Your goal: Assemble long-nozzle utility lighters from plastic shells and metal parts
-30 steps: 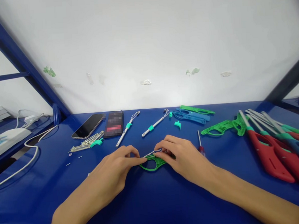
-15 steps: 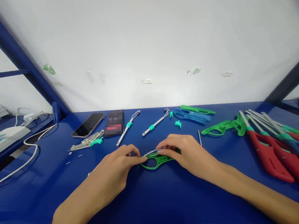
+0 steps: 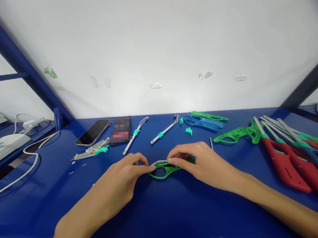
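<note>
A green lighter handle half lies on the blue table in front of me, its open inner side facing up. My left hand pinches its left end between thumb and forefinger. The fingertips of my right hand are closed over its middle, where a small dark piece shows under them. White wires run along the handle's upper edge between the hands. The right fingers cover the handle's right part, so what they pinch is partly hidden.
Two metal lighter tubes with wires lie behind my hands. A phone and clear lighter tanks are at left. Blue and green shells lie at back right. Assembled red lighters are piled at far right.
A dark piece now shows at my right fingertips over the handle's middle. My right hand has shifted very slightly; my left hand keeps its pinch. The view has moved a little.
</note>
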A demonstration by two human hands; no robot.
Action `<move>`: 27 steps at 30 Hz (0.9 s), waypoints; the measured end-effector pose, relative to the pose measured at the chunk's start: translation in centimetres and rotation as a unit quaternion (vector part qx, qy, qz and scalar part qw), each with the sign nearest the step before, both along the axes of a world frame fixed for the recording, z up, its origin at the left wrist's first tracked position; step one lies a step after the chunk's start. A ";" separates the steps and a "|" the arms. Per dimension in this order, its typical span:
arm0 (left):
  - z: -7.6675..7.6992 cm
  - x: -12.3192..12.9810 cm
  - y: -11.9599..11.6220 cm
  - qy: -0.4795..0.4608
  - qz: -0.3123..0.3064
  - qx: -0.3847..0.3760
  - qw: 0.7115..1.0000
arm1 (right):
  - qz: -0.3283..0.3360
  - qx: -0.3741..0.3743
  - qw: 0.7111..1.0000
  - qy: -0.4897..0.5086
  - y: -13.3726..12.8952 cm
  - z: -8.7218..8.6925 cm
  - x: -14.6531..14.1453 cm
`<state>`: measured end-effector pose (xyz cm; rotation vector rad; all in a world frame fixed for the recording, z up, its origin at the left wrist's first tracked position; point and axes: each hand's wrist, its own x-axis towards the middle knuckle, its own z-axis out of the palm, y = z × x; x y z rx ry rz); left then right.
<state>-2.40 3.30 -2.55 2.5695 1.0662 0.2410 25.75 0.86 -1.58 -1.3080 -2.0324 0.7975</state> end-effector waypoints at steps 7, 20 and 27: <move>0.3 0.0 -0.2 -0.019 0.004 -0.009 1.000 | 0.016 -0.027 0.999 0.029 0.2 -0.5 0.4; 1.1 0.4 -0.3 -0.046 0.022 -0.026 0.998 | 0.001 -0.066 0.995 0.074 0.4 -0.7 0.4; 0.9 0.4 -0.3 -0.021 0.021 -0.005 1.000 | 0.003 -0.047 0.998 0.046 0.3 -0.7 0.2</move>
